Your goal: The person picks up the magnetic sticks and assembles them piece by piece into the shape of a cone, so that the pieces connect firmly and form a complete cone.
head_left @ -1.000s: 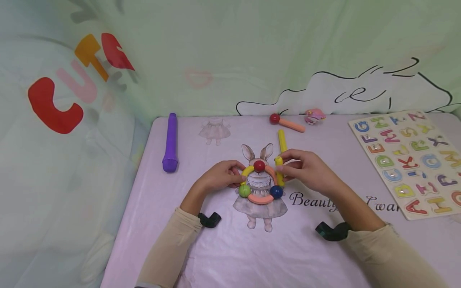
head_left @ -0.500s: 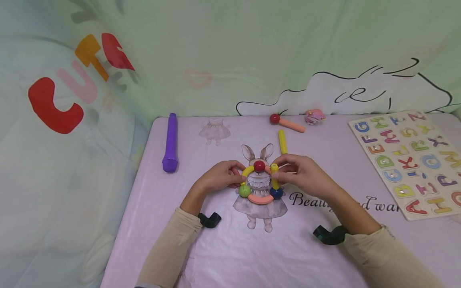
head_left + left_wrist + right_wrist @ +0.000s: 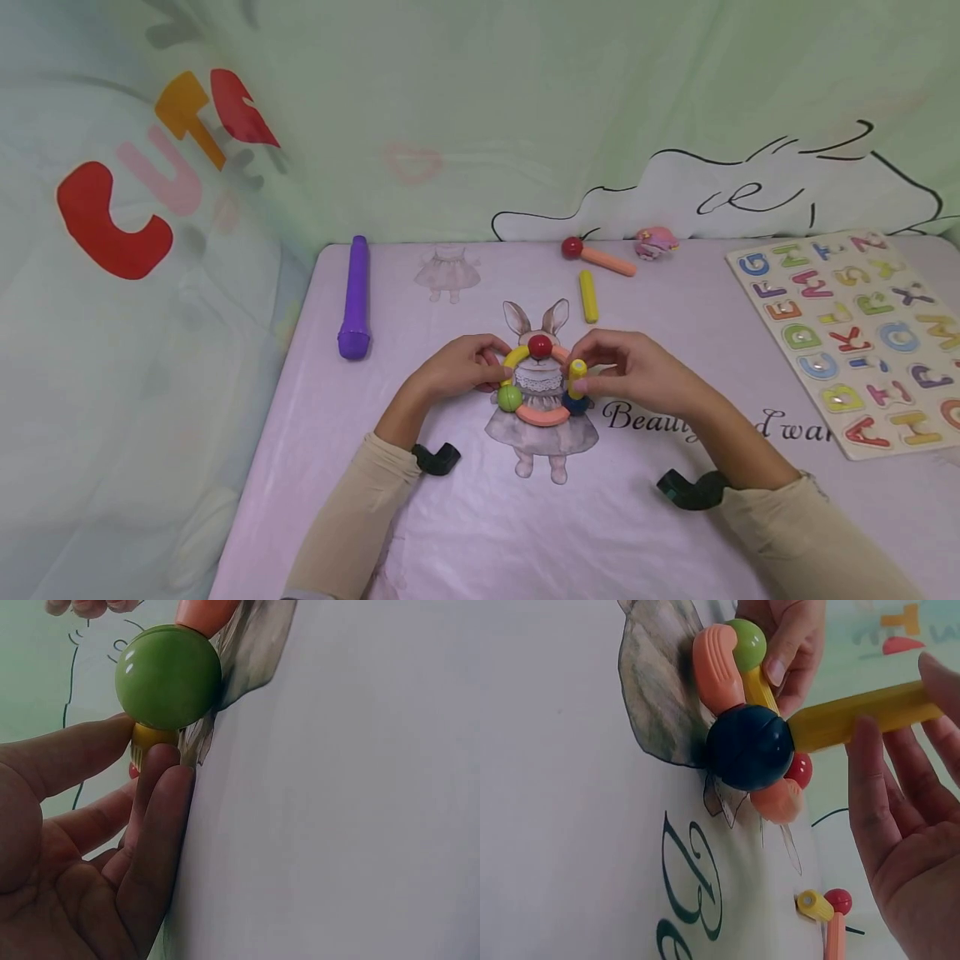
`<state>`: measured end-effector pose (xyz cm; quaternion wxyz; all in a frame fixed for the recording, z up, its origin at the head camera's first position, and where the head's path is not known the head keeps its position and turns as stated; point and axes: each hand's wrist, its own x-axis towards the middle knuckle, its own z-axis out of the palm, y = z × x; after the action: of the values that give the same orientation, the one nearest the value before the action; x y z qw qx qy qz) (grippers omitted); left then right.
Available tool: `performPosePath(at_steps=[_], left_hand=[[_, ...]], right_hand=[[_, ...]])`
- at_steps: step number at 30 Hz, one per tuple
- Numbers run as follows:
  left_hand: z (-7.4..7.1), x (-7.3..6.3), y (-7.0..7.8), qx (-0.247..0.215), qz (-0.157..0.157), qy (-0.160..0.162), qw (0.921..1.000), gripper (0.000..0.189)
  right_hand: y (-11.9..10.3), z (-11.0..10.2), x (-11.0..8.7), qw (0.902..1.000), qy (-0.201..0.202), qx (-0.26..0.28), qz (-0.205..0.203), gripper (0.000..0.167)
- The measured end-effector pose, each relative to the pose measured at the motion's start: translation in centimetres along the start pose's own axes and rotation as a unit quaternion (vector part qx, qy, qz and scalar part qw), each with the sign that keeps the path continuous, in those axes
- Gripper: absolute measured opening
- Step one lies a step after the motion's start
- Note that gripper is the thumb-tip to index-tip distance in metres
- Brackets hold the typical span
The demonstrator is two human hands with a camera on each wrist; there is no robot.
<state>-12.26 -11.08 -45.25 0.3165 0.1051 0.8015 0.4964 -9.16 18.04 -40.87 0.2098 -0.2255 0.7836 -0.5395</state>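
A ring of curved yellow and orange rods (image 3: 543,416) joined by a red ball (image 3: 539,346), a green ball (image 3: 169,677) and a dark blue ball (image 3: 750,748) lies on the printed rabbit. My left hand (image 3: 467,364) pinches the ring's yellow curved rod (image 3: 517,357) just above the green ball. My right hand (image 3: 628,367) pinches a straight yellow rod (image 3: 862,716) between thumb and fingers. That rod stands up from the blue ball, its lower end right at the ball's surface in the right wrist view.
Another yellow rod (image 3: 588,297) lies behind the right hand, near an orange rod with a red ball (image 3: 598,255) and a small pink toy (image 3: 656,242). A purple toy microphone (image 3: 356,298) lies at left, an alphabet puzzle board (image 3: 847,350) at right. Curtains rise behind.
My right hand has brought the yellow rod leftward from beside the ring and stood it on the blue ball. The left hand keeps its hold on the ring.
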Motion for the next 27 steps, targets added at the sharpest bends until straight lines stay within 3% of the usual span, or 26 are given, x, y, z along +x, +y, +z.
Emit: performPosePath(at_steps=[9, 18, 27], left_hand=[[0.0, 0.0, -0.2, 0.000, 0.003, 0.001, 1.0000, 0.037], [0.1, 0.0, -0.2, 0.010, 0.009, 0.005, 0.9999, 0.036], [0.1, -0.2, 0.0, 0.030, 0.013, 0.012, 0.9994, 0.036]], right_hand=[[0.9, -0.7, -0.5, 0.9968, -0.044, 0.053, -0.040, 0.023], [1.6, -0.9, -0.6, 0.9941, -0.063, 0.053, -0.071, 0.023], [1.9, -1.1, -0.6, 0.9957, -0.083, 0.018, -0.035, 0.035]])
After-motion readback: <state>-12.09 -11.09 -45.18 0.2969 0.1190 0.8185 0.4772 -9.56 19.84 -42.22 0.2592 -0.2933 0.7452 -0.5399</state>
